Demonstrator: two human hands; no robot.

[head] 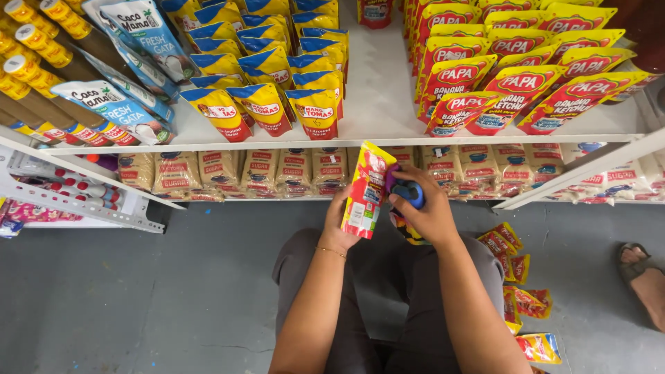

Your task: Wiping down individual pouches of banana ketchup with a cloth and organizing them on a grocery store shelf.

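Note:
My left hand (337, 228) holds a yellow and red sauce pouch (366, 188) upright in front of the lower shelf. My right hand (426, 211) grips a small blue and purple hand tool (406, 190) and presses it against the pouch's right edge. Both forearms reach forward over my knees, which are in dark trousers. Several more pouches (519, 291) of the same kind lie on the grey floor to my right.
A white shelf (381, 104) carries blue and yellow sauce pouches (270, 69) on the left and red and yellow ketchup pouches (512, 62) on the right. Brown sugar bags (242, 170) fill the lower shelf. Another person's sandalled foot (641, 277) stands at the right edge.

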